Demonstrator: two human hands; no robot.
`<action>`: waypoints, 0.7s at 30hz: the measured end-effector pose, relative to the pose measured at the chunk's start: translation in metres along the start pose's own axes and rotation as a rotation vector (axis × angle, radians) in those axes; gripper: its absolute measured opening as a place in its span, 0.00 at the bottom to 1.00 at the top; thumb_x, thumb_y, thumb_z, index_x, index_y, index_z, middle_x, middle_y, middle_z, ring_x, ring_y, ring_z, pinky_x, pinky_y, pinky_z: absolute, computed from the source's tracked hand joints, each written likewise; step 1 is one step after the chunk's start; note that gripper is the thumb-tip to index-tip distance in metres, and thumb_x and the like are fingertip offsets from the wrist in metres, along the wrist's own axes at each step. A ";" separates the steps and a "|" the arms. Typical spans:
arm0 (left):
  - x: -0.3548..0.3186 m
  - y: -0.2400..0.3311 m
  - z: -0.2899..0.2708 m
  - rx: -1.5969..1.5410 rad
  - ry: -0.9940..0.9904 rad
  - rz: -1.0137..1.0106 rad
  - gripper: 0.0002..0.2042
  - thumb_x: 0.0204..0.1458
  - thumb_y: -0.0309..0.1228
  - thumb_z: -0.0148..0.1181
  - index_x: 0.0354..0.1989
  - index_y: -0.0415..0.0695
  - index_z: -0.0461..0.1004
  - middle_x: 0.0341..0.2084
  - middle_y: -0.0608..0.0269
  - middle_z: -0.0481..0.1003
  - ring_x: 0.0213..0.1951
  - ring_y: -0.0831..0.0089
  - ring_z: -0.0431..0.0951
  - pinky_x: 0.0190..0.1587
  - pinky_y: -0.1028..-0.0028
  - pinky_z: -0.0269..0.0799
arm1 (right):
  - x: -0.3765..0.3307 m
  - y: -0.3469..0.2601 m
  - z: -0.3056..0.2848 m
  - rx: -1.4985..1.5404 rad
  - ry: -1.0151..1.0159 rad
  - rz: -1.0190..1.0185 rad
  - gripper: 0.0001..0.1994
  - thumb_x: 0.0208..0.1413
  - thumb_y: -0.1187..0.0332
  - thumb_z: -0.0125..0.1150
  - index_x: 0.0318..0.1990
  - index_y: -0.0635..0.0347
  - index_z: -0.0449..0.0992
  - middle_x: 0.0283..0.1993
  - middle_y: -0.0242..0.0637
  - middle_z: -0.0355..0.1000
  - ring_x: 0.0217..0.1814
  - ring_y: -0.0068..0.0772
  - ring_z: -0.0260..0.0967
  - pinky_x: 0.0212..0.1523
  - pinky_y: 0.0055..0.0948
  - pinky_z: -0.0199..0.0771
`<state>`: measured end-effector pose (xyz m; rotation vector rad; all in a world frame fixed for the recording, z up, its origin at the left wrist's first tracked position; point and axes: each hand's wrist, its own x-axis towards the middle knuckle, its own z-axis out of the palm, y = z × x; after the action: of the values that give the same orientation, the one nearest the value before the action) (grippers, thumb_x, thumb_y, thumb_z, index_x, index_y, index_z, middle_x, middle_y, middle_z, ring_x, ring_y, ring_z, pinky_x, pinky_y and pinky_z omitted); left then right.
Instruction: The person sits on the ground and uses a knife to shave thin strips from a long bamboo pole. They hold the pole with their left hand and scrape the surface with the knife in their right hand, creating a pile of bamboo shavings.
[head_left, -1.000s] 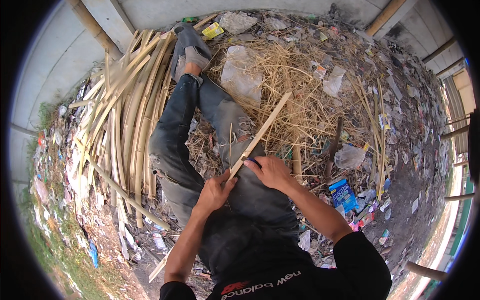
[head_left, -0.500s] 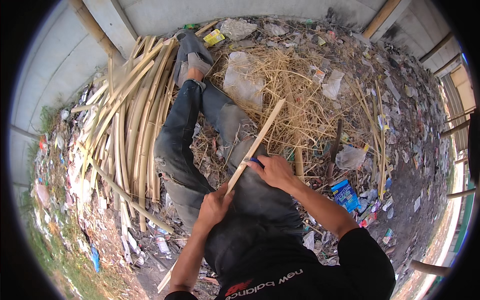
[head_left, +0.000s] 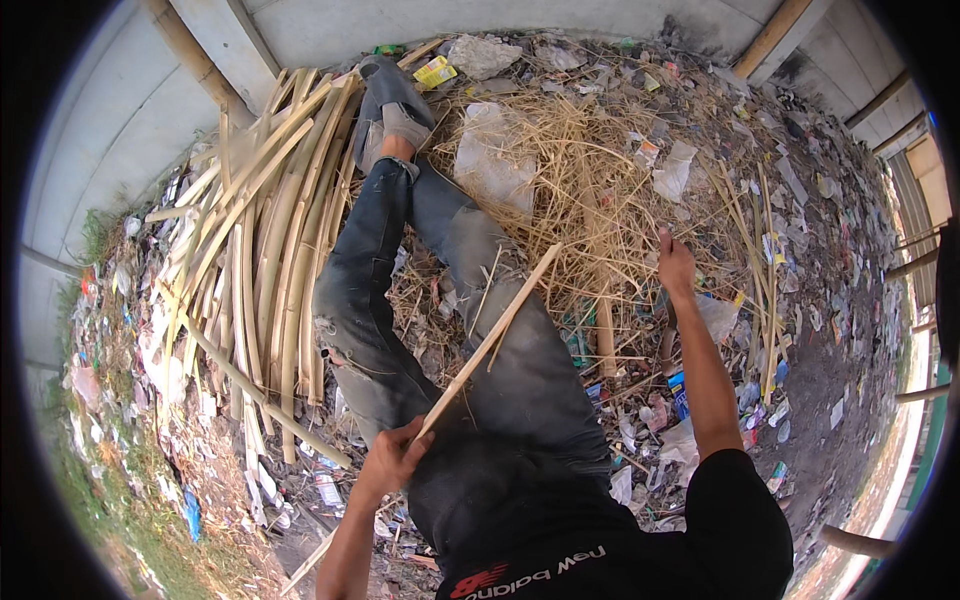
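A pale bamboo strip (head_left: 490,340) lies slantwise across my right thigh, its far end raised toward the straw. My left hand (head_left: 392,458) grips its near end close to my waist. Thin slivers (head_left: 486,290) rest on or beside the strip over my trouser leg. My right hand (head_left: 677,263) is stretched out far to the right, away from the strip, with its fingers closed. The blue-handled knife that it held half a second earlier is hidden within the fist; no blade can be made out.
Long split bamboo strips (head_left: 285,240) are heaped on the left. Straw-like shavings (head_left: 590,190) cover the ground beyond my legs, with a clear plastic sheet (head_left: 495,160) among them. Scattered litter surrounds me. A grey wall (head_left: 480,20) runs along the far side.
My right hand has swung off the strip, outward to the right and away from me. The strip's far end has dropped nearer, and my left hand has drawn back slightly toward the lower left.
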<state>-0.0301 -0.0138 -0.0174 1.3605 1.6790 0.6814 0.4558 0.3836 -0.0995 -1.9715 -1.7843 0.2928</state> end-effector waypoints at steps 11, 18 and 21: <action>0.081 0.047 0.018 -0.082 -0.210 -0.215 0.22 0.71 0.42 0.55 0.60 0.34 0.77 0.20 0.51 0.72 0.26 0.69 0.72 0.36 0.64 0.73 | -0.126 -0.157 -0.027 0.308 -0.517 -0.474 0.23 0.74 0.50 0.51 0.39 0.65 0.73 0.24 0.52 0.73 0.28 0.61 0.75 0.33 0.51 0.72; 0.099 0.051 0.026 -0.025 -0.171 -0.122 0.21 0.71 0.41 0.55 0.60 0.36 0.78 0.24 0.46 0.76 0.28 0.65 0.76 0.40 0.62 0.74 | -0.166 -0.196 -0.001 0.101 -0.648 -0.670 0.25 0.74 0.47 0.51 0.36 0.62 0.74 0.20 0.53 0.72 0.26 0.64 0.73 0.32 0.56 0.72; 0.089 0.045 0.020 -0.023 -0.159 -0.103 0.21 0.71 0.42 0.55 0.60 0.36 0.78 0.26 0.43 0.77 0.30 0.62 0.79 0.41 0.61 0.74 | -0.126 -0.190 -0.002 0.077 -0.490 -0.474 0.27 0.74 0.48 0.48 0.36 0.65 0.77 0.26 0.58 0.76 0.32 0.66 0.77 0.37 0.58 0.75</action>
<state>0.0058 0.0818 -0.0144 1.2684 1.5975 0.5182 0.2717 0.2698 -0.0271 -1.4382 -2.4319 0.7133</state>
